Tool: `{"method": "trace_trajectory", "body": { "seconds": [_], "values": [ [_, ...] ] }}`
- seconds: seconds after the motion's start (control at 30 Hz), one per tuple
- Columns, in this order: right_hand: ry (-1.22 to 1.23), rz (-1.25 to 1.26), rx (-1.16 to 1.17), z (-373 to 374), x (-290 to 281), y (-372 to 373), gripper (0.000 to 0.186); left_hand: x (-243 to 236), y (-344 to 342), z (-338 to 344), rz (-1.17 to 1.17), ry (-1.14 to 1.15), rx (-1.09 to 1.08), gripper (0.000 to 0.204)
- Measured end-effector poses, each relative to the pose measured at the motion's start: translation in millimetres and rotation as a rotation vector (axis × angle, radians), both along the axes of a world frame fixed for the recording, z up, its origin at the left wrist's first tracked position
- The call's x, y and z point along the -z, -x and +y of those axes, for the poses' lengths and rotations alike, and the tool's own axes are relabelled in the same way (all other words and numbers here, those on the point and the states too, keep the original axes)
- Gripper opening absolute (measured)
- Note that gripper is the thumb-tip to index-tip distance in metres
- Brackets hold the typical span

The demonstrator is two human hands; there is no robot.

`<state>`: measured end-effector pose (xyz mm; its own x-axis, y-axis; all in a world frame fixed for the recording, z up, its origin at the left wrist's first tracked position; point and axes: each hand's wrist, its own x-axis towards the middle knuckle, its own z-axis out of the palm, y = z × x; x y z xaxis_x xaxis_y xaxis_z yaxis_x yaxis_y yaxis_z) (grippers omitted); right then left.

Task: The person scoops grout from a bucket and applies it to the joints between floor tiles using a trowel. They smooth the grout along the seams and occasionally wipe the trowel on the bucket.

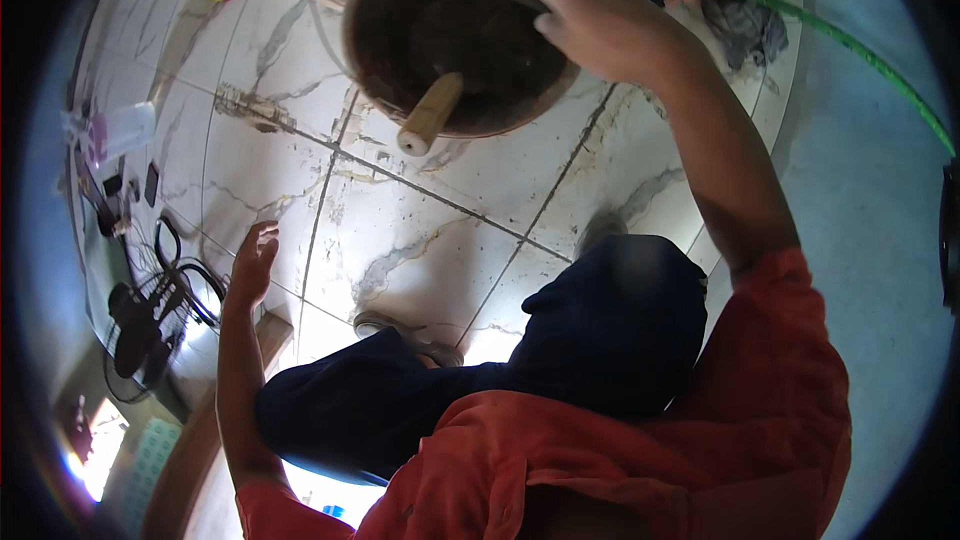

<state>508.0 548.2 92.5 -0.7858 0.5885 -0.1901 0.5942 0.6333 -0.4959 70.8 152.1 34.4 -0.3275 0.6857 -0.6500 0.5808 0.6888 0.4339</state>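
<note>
A wide, round brown basin [400, 50] with a dark inside stands on the tiled floor, at the far middle. A pale wooden handle [432, 118] slants out over its near rim; the other end of that tool is lost in the dark. My right hand [585, 25] reaches over the basin's right side, index finger stretched out and slightly blurred. A small greyish shape lies by that fingertip, too unclear to name. Away from the basin, on the left, my left hand [257, 265] hangs in the air with loosely bent fingers, holding nothing.
Stained white marbled tiles [400, 210] surround my feet. To the left are a black fan [145, 325] and a clear plastic container [120, 132]. A crumpled grey cloth [745, 28] and a green hose [850, 45] are at the far right, beside a blue wall [860, 240].
</note>
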Motion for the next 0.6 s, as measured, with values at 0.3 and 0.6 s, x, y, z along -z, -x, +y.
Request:
{"method": "trace_trajectory", "body": {
  "seconds": [0.3,0.6],
  "values": [
    [-0.197,-0.666,-0.457,49.5,129.7,154.1,0.046,-26.1,-22.7,-21.4,-0.193,-0.121,-0.231,0.037],
    [0.44,-0.688,-0.242,46.1,52.0,146.6,0.052,-44.5,-14.0,-61.0,-0.189,-0.117,-0.304,0.037]
  ]
}}
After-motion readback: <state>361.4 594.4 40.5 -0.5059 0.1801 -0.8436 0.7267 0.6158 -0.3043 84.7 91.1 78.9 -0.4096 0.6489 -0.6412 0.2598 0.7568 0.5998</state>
